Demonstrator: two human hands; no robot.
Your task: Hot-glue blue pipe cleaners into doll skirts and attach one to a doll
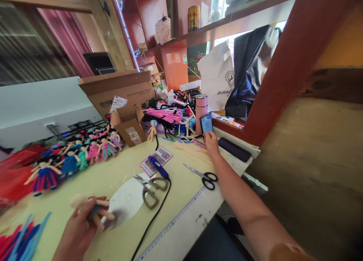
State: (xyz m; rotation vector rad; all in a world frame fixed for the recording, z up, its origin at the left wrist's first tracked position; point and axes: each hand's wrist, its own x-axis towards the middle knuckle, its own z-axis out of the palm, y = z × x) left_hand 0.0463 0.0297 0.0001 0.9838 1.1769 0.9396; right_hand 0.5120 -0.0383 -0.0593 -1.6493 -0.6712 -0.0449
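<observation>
Head view: one hand gripping a doll, the other at a phone

Nearest the person, blue and red pipe cleaners [19, 240] are lying at the table's [121, 238] left corner, and a ruler strip [172, 225] is running along its front edge. Further in, grey-handled snips [150, 189], a blue tool [159, 167] trailing a black cord, and black-handled scissors [202, 175] are lying between the two hands, none of them blocking either one. Beyond, a row of dressed dolls [79, 155] is lying to the left, an open cardboard box [129, 127] is sitting behind them, and a pink flask [201, 110] is standing at the far edge in front of a white bag [217, 79].

The pale doll [90, 208], blurred, is lying almost level above the near left of the table, its long axis running left to right with the round head to the left and the legs pointing right. The phone [206, 124] is standing upright against the flask, screen facing the person.

The left hand [75, 234] is curling closed around the doll's middle. The right hand [211, 143] is stretching far out, fingers meeting the phone's lower edge; whether it is gripping or only touching is not clear.
</observation>
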